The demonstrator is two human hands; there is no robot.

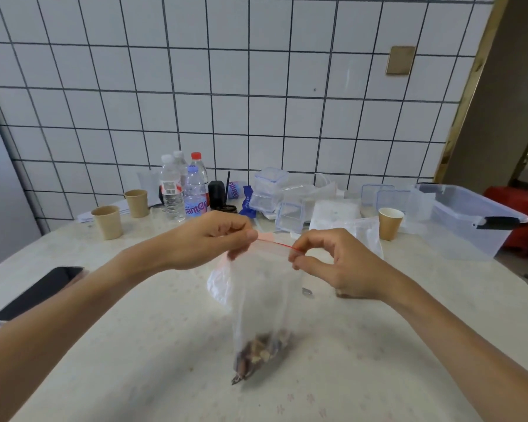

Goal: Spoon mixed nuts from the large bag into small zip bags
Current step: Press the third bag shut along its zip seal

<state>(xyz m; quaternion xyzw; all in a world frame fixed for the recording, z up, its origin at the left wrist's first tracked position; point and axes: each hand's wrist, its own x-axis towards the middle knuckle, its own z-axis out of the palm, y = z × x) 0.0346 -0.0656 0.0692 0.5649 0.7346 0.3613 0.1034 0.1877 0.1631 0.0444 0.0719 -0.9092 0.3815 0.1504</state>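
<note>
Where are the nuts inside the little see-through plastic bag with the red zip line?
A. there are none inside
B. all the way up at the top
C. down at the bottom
C. The brown mixed nuts sit in a small heap at the bottom of the small clear plastic zip bag, which hangs from the left hand and right hand pinching its red zip strip.

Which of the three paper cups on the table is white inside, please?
The cup at the right, beside the clear bin; the two cups at the left are brown throughout.
</note>
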